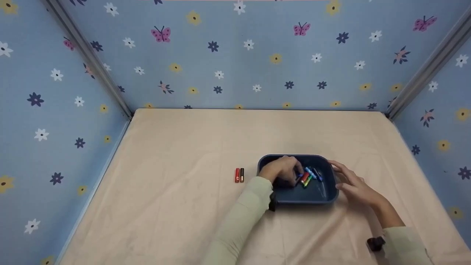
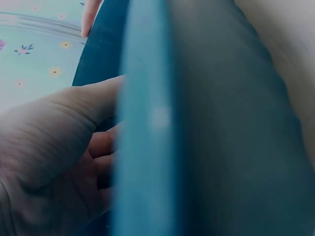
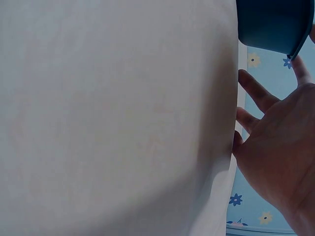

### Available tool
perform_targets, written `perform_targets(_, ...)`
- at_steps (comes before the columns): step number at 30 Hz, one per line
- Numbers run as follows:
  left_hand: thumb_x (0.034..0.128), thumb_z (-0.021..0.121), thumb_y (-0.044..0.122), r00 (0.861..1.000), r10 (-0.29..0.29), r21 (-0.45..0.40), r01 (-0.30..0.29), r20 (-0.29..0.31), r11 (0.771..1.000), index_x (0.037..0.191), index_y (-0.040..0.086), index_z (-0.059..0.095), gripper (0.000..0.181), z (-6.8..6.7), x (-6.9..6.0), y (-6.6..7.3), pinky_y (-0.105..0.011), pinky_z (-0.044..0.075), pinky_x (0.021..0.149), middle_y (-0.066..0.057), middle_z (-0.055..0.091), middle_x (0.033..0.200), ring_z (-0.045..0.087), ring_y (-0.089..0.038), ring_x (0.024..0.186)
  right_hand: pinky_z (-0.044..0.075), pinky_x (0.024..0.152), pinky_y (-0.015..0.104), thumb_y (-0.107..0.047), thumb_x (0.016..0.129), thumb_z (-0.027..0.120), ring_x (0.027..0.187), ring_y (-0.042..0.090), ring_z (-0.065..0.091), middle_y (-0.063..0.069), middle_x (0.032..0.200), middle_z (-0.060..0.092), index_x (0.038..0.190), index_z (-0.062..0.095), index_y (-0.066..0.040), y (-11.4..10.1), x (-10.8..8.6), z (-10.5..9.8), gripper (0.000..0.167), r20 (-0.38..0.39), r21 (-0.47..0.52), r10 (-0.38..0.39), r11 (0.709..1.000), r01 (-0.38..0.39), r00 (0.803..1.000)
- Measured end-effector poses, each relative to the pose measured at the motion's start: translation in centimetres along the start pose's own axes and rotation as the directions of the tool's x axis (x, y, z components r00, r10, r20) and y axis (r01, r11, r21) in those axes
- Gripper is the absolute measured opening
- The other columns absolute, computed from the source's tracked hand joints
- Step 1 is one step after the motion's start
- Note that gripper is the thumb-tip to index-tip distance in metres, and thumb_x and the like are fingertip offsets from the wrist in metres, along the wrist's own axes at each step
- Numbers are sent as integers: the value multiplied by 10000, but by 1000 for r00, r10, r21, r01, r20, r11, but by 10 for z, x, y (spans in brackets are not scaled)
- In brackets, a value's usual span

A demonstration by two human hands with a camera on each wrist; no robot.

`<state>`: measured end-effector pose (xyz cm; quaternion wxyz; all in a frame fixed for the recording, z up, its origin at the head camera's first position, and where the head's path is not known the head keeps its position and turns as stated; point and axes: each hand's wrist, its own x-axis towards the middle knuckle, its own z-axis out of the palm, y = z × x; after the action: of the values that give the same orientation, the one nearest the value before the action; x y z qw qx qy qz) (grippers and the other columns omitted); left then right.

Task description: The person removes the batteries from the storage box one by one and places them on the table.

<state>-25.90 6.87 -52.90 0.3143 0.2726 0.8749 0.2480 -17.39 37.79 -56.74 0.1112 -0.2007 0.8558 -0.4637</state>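
Note:
My left hand (image 1: 284, 170) reaches down into a dark blue plastic tub (image 1: 301, 201), its fingers bent among small batteries (image 1: 308, 176) in blue, red, green and black. The fingertips are hidden, so whether they pinch a battery does not show. In the left wrist view the tub wall (image 2: 147, 118) covers most of the fingers of that hand (image 2: 54, 147). At the tub's right end, my right hand (image 1: 358, 187) touches the rim with extended, spread fingers. The right wrist view shows this hand (image 3: 280, 137) with one fingertip against the tub's corner (image 3: 275, 24).
Left of the tub, a red battery (image 1: 237, 175) and a black-and-copper battery (image 1: 241, 175) lie side by side on the beige cloth (image 1: 165, 176). Blue flowered panels (image 1: 235, 55) with metal corner posts (image 1: 88, 55) border the table at the back and sides.

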Motion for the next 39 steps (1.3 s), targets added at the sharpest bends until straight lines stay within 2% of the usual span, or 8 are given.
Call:
perform_targets(3,970,858,99,1000,-2,21,2,-8,1000,1407,223,795,459,-1,0,0,-228,527,763,17,824,1063,663,-52,825,355,1302,383,55,1056,561,1474,-217,394,247,1751,463,1780,316,-175,0,-1,0,797,-7,-14,-4,1000,4,1000)
perform_targets(5,964,866,113,1000,-5,34,6,-10,999,1394,237,798,453,-1,-1,1,-234,529,776,40,813,1029,663,-50,828,361,1278,352,54,1052,569,1479,-208,399,236,1744,479,1778,322,-177,-1,-2,-1,801,-11,-21,-8,1000,8,1000)
perform_targets(10,984,864,142,999,11,75,-13,34,997,1396,215,794,424,-8,-4,3,-251,586,856,5,850,1142,753,-91,952,211,1242,844,63,1036,579,1463,-228,393,281,1728,485,1771,329,-152,-2,-1,0,806,-7,-16,-19,1000,19,1000)
perform_targets(12,998,856,151,997,34,105,-41,66,994,1401,192,791,410,-13,-6,5,-269,613,909,-31,859,1217,797,-136,1045,196,1237,861,59,1041,571,1456,-247,374,288,1736,470,1773,323,-157,-2,0,0,803,-3,-17,-9,1000,9,1000)
perform_targets(18,1023,830,164,984,67,138,-90,165,986,1450,146,759,433,-27,-11,13,-276,607,1032,-72,850,1325,804,-193,1244,320,1216,148,35,1062,555,1461,-264,337,248,1779,430,1783,315,-208,-5,-1,-1,797,-6,-32,33,999,-33,999)
perform_targets(25,1007,834,150,984,84,83,-98,158,992,1460,135,754,460,-28,-16,4,-239,594,980,-82,856,1295,810,-155,1140,279,1258,755,46,1043,576,1464,-237,370,247,1750,471,1774,337,-201,-4,-1,1,807,-17,-53,13,999,-14,1000)
perform_targets(32,970,842,65,982,154,-16,-153,110,988,1411,93,771,448,-35,-25,-4,-164,515,828,-65,826,1116,685,-38,888,83,1213,883,39,1041,583,1457,-234,375,299,1738,464,1764,351,-184,-3,-2,0,791,-25,-13,5,1000,-5,1000)
perform_targets(39,951,833,34,979,195,-51,-192,59,980,1383,82,781,439,-42,-37,-9,-168,524,789,-3,752,1013,649,-37,869,216,1238,858,36,1046,582,1573,-24,439,248,1741,488,1772,336,-197,-4,-2,1,801,-17,-45,20,999,-21,1000)
